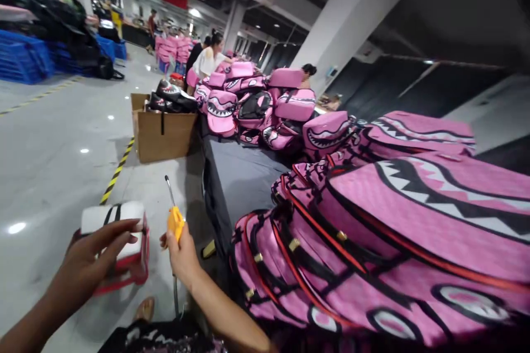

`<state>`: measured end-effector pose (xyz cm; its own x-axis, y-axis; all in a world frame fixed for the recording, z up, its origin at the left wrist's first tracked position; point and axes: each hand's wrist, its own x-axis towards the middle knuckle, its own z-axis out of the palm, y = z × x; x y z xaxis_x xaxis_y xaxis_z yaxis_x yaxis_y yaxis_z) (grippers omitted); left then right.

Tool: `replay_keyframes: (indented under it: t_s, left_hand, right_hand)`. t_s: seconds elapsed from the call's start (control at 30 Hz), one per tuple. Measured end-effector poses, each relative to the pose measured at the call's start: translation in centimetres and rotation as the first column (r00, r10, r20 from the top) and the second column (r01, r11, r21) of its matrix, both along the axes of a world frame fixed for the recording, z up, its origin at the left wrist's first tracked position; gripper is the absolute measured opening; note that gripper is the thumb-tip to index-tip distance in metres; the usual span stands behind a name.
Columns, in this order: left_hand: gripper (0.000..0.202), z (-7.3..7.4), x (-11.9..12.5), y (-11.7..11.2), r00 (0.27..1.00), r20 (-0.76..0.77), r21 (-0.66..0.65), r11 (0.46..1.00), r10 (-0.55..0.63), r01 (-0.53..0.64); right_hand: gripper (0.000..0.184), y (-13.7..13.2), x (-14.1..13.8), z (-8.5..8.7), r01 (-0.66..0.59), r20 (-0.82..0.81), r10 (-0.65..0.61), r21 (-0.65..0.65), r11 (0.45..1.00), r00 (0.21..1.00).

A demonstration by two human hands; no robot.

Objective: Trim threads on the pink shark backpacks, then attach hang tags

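My right hand (pixel 182 251) is closed around the handle of a yellow air blow gun (pixel 176 223). Its thin metal nozzle points up and away, and a grey hose-like line hangs below the hand. To its left, my left hand (pixel 99 256) is held out empty, with thumb and fingers apart. Behind that hand, lower down, is a white-and-red box-like object (pixel 128 210) with black stripes on top, partly covered by the hand. Nearest on the right, pink backpacks (pixel 414 204) with shark-mouth prints, black straps and red piping lie piled up.
A grey-covered table (pixel 240 176) runs forward, bearing more pink bags (pixel 221 113) at its far end. A cardboard box (pixel 165 135) holding dark bags stands left of it. Yellow-black tape (pixel 118 171) marks the floor. People (pixel 207 60) stand beyond; blue crates (pixel 25 58) are far left.
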<state>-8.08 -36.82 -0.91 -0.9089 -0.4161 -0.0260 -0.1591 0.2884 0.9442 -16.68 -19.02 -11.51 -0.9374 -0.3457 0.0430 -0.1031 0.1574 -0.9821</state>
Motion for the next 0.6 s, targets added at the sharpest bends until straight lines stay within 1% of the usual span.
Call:
replay_keyframes:
  t_s: [0.07,0.13,0.2,0.27,0.3,0.37,0.43,0.47,0.53,0.6]
  left_hand:
    - [0.057,-1.5,-6.4,-1.8,1.0,0.002,-0.013,1.0,-0.013,0.013]
    - [0.058,-3.3,-12.5,-3.2,0.998,-0.029,-0.082,0.995,-0.053,0.051]
    - [0.055,-5.0,-19.1,-3.9,0.991,-0.077,-0.15,0.984,-0.107,0.095]
    - [0.053,-6.5,-26.5,-3.7,0.977,-0.12,-0.207,0.967,-0.175,0.147]
    - [0.052,-7.3,-30.4,-3.3,0.965,-0.142,-0.243,0.953,-0.221,0.182]
    - [0.051,-8.8,-38.7,-2.0,0.932,-0.171,-0.339,0.907,-0.318,0.248]
    - [0.049,-10.4,-47.3,-0.3,0.914,-0.143,-0.447,0.849,-0.38,0.283]
    - [0.049,-11.2,-51.4,0.7,0.913,-0.111,-0.493,0.82,-0.392,0.292]
    - [0.05,-12.5,-59.1,2.9,0.91,-0.037,-0.568,0.758,-0.413,0.321]
    - [0.053,-13.3,-65.8,5.4,0.887,0.034,-0.638,0.673,-0.46,0.374]
  right_hand:
    - [0.04,-3.1,-7.1,1.4,0.062,0.006,-0.061,-0.069,0.996,0.998]
    - [0.039,-5.1,-14.3,1.7,0.174,0.067,-0.166,-0.141,0.975,0.984]
    - [0.041,-5.8,-21.3,1.2,0.3,0.125,-0.28,-0.187,0.935,0.952]
    - [0.045,-5.2,-28.2,0.3,0.405,0.154,-0.377,-0.238,0.883,0.913]
    - [0.048,-4.4,-31.5,-0.2,0.446,0.159,-0.418,-0.268,0.854,0.894]
    - [0.054,-1.7,-37.9,-1.0,0.521,0.174,-0.492,-0.322,0.79,0.853]
    - [0.058,2.2,-43.6,-1.7,0.606,0.22,-0.565,-0.334,0.722,0.795]
    - [0.061,4.4,-46.1,-2.0,0.658,0.268,-0.601,-0.302,0.69,0.753]
    - [0.066,8.8,-49.9,-2.4,0.737,0.333,-0.662,-0.212,0.642,0.672]
    - [0.07,12.3,-51.7,-2.5,0.777,0.347,-0.702,-0.157,0.61,0.622]
